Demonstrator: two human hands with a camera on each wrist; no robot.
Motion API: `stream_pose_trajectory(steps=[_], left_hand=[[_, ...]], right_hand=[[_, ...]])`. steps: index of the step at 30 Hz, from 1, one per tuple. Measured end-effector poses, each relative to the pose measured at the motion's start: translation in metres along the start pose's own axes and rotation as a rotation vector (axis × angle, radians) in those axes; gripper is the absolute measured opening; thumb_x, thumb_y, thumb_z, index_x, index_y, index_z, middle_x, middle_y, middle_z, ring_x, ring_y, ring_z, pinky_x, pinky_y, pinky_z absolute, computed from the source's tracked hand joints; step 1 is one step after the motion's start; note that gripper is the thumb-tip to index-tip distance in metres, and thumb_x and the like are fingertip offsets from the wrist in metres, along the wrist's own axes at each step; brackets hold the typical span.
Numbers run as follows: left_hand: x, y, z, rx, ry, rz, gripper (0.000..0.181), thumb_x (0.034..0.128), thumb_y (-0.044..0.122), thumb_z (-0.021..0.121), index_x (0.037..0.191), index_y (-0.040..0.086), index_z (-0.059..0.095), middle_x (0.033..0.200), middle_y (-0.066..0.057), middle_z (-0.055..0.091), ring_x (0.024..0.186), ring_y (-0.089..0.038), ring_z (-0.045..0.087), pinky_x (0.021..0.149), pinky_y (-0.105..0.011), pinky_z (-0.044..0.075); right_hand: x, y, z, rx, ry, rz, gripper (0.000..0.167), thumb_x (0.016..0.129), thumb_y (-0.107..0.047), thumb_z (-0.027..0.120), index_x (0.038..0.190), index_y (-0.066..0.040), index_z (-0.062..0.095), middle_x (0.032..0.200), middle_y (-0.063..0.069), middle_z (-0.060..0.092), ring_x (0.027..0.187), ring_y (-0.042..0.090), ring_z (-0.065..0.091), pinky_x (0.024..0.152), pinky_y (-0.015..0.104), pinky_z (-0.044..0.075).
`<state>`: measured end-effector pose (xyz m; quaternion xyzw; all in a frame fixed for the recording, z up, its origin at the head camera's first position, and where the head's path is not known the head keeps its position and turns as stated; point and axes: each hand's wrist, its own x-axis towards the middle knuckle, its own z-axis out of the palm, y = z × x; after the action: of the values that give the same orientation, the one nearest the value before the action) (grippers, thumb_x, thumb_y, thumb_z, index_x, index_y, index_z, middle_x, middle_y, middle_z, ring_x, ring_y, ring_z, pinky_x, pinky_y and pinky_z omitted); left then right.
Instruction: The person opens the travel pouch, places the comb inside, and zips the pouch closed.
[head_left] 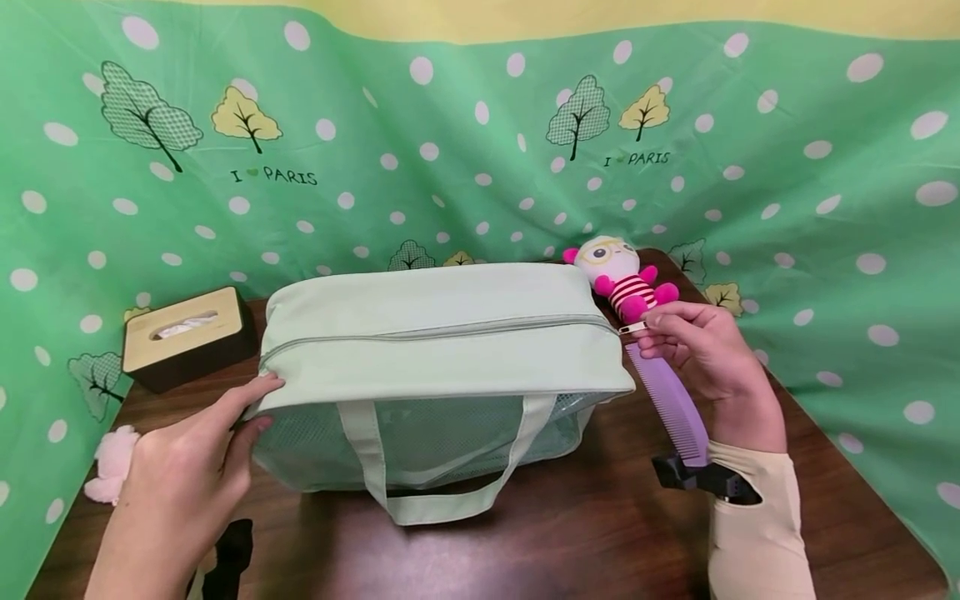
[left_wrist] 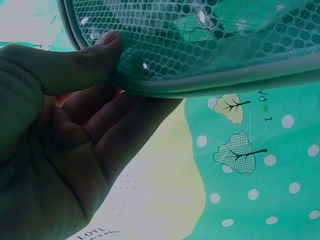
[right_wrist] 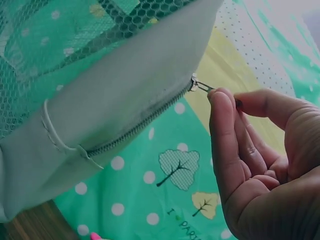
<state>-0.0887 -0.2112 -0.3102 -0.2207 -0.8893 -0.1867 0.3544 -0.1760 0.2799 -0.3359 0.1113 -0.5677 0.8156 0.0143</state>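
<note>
Ideally, the left hand (head_left: 187, 462), pinching the mesh-sided bag (head_left: 450, 367), should brace it while the right hand (head_left: 708, 354), fingertips clamped on the zipper pull (right_wrist: 202, 85), tugs along the zipper teeth (right_wrist: 137, 128).

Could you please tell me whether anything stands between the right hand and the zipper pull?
Nothing visible does: the right hand directly pinches the zipper pull, beside the right end of the pale green bag.
</note>
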Motion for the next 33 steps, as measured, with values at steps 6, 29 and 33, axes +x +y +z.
stream_pose_trajectory(steps=[6, 29, 33], left_hand=[[-0.002, 0.0, 0.0, 0.015, 0.004, 0.0, 0.06, 0.1097, 0.051, 0.033, 0.117, 0.007, 0.074, 0.056, 0.003, 0.056, 0.051, -0.002, 0.037, 0.048, -0.027, 0.039], [-0.001, 0.004, 0.002, 0.01, 0.005, -0.021, 0.053, 0.0712, -0.013, 0.083, 0.119, 0.007, 0.073, 0.065, -0.006, 0.067, 0.05, -0.013, 0.052, 0.053, -0.034, 0.047], [-0.001, 0.004, 0.003, 0.005, 0.008, -0.014, 0.053, 0.0713, -0.012, 0.083, 0.12, 0.006, 0.073, 0.074, -0.011, 0.073, 0.052, -0.017, 0.058, 0.055, -0.038, 0.049]], right_hand=[[0.003, 0.002, 0.008, -0.023, 0.09, 0.015, 0.039, 0.1, 0.012, 0.046, 0.087, -0.002, 0.079, 0.079, 0.009, 0.076, 0.064, 0.017, 0.074, 0.062, 0.029, 0.061], [-0.005, 0.002, 0.019, -0.076, -0.069, -0.06, 0.031, 0.098, 0.017, 0.052, 0.1, 0.001, 0.078, 0.091, 0.012, 0.078, 0.074, 0.019, 0.076, 0.072, 0.029, 0.062], [-0.005, 0.001, 0.024, -0.065, -0.03, -0.082, 0.032, 0.098, 0.017, 0.05, 0.1, 0.002, 0.078, 0.091, 0.014, 0.078, 0.073, 0.019, 0.076, 0.071, 0.029, 0.062]])
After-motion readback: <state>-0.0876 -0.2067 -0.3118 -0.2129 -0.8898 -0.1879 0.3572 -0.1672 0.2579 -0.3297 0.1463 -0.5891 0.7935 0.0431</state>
